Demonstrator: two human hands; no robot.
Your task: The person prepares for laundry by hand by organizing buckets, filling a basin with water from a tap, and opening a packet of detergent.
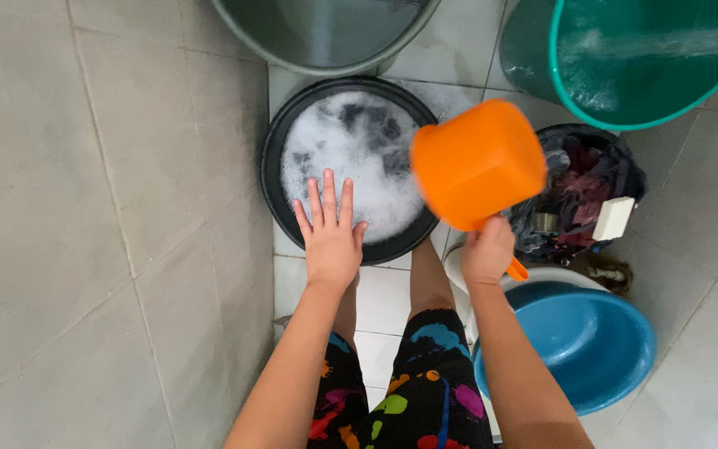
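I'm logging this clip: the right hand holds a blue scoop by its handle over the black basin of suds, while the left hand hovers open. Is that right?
Not quite. The head view shows the scoop in the right hand is orange, not blue; the blue thing is a basin lower right. The rest holds: black basin of suds, left hand open.

Tiled floor (85, 249) bears black sudsy basin (272, 179); blue basin (617, 366); green bucket (625, 108).

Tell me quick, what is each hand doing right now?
Left hand: open, fingers spread, empty, over the black basin of suds.
Right hand: closed on the orange dipper handle.
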